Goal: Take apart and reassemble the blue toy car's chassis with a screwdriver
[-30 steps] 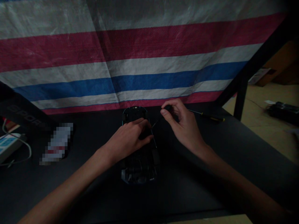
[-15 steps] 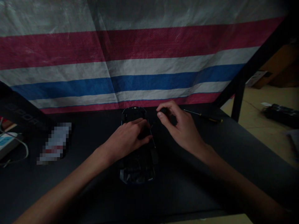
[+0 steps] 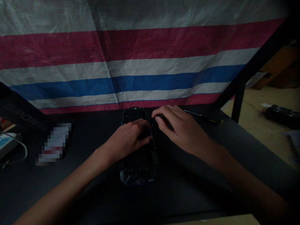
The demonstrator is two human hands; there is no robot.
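A dark toy car (image 3: pixel 138 170) lies in front of me, seemingly with its underside up and its length pointing away from me. My left hand (image 3: pixel 132 134) is closed over its middle, the fingers bent around the far side and the thumb near its right edge. Just right of the car's far end, my right hand (image 3: pixel 175 123) pinches a small dark round piece (image 3: pixel 161 117) between thumb and fingers. Most of that piece is hidden, and the dim light keeps me from telling exactly what it is. I cannot tell whether it touches the car.
A screwdriver (image 3: pixel 208 118) with a black and yellow handle lies beyond my right hand on the black table (image 3: pixel 206 200). A blurred-out packet or phone (image 3: pixel 55 143) and a white power strip (image 3: pixel 9 142) with a cable are at left. Striped sheeting (image 3: pixel 150 82) hangs behind.
My right hand has turned over and moved slightly left and down, closer to the car, still pinching the small dark piece. The left hand and the car have stayed in place.
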